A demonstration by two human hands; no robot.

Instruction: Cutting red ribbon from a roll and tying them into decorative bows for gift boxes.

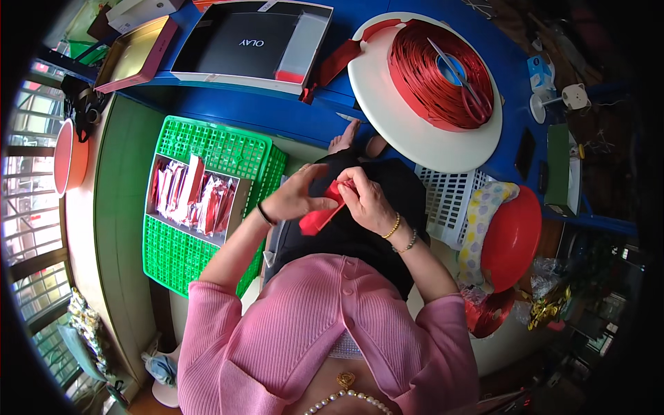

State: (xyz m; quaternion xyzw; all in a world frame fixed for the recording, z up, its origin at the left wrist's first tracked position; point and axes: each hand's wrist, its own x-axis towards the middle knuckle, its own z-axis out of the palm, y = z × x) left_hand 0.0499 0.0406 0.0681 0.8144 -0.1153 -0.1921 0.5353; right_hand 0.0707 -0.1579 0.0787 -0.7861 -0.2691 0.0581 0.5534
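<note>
One red ribbon (319, 220) held by two hands: left hand (294, 197), right hand (366, 200).

The ribbon (319, 219) in my grip is bright red against my black lap. My sleeves (228, 304) are ribbed pink. At centre left sits a vivid green crate (181, 256) holding red packets (190, 194). Upper right, a white disc (422, 138) carries a red coil (432, 76) on the blue bench (263, 111). A red stool (512, 238) sits at right.
</note>
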